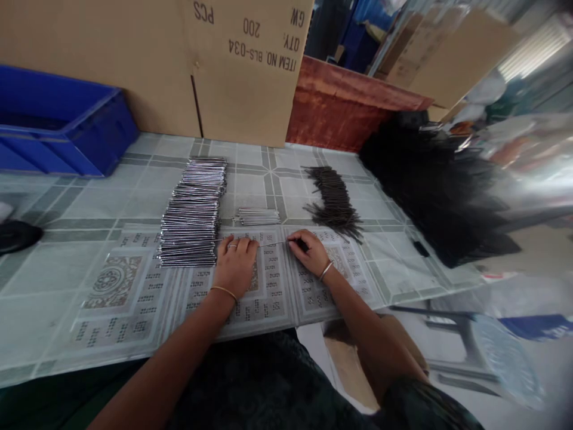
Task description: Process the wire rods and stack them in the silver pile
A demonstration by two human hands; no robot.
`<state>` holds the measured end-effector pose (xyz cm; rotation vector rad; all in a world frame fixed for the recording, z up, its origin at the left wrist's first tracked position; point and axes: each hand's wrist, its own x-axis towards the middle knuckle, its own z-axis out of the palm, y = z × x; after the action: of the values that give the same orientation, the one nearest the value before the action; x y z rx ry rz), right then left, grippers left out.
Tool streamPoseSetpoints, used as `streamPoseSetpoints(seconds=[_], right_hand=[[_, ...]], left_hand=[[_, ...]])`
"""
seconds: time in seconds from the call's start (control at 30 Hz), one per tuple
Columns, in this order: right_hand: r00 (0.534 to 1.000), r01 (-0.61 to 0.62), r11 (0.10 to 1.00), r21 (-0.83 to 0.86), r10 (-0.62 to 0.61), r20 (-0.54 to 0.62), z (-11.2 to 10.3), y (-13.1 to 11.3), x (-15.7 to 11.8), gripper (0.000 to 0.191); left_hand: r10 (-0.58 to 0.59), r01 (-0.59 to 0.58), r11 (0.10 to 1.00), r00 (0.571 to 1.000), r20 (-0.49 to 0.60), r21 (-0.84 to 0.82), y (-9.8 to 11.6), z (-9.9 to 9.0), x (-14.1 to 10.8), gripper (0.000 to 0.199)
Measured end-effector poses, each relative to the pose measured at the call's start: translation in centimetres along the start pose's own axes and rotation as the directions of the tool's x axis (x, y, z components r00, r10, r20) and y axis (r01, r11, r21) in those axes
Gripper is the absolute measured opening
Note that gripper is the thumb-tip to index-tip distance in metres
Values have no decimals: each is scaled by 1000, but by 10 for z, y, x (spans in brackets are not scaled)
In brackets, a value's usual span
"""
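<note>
A thin silvery rod (274, 243) stretches between my two hands, low over the patterned table cover. My left hand (234, 266) is closed over its left part, palm down, beside a long stack of shiny metal rods (190, 224). At the rod's other end my right hand (312, 255) pinches with thumb and forefinger; a dark patch shows inside its curled fingers, too shadowed to make out. Just beyond my hands lies a small row of thin silvery rods (258, 216). Farther right is a pile of thin dark brown sticks (335, 200).
At the back left stands a blue plastic bin (96, 131), against a large cardboard box (242, 95). A reddish-brown panel (335, 104) edges the table's back. Black material (430, 185) is heaped on the right. A chair (505, 352) stands below, right.
</note>
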<state>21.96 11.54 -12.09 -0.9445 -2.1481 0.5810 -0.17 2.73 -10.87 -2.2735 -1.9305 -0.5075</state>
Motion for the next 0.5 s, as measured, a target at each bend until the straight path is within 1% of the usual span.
streamPoseSetpoints(seconds=[0.13, 0.27, 0.37, 0.43, 0.5], right_hand=[[999, 34, 999, -10, -34, 20, 0, -2, 1, 11], [999, 48, 999, 14, -48, 16, 1, -1, 0, 12], [998, 67, 998, 3, -67, 9, 0, 1, -1, 13], [997, 78, 996, -46, -76, 34, -2, 1, -1, 15], [991, 102, 987, -128, -89, 100, -3, -2, 1, 17]], left_hand=[[-5, 6, 1000, 1000, 23, -25, 1, -2, 1, 34], [7, -6, 1000, 1000, 21, -23, 3, -6, 2, 33], [18, -16, 999, 999, 45, -32, 2, -7, 2, 32], [24, -19, 997, 997, 69, -78, -1, -7, 2, 32], [22, -10, 983, 998, 63, -182, -3, -7, 2, 31]])
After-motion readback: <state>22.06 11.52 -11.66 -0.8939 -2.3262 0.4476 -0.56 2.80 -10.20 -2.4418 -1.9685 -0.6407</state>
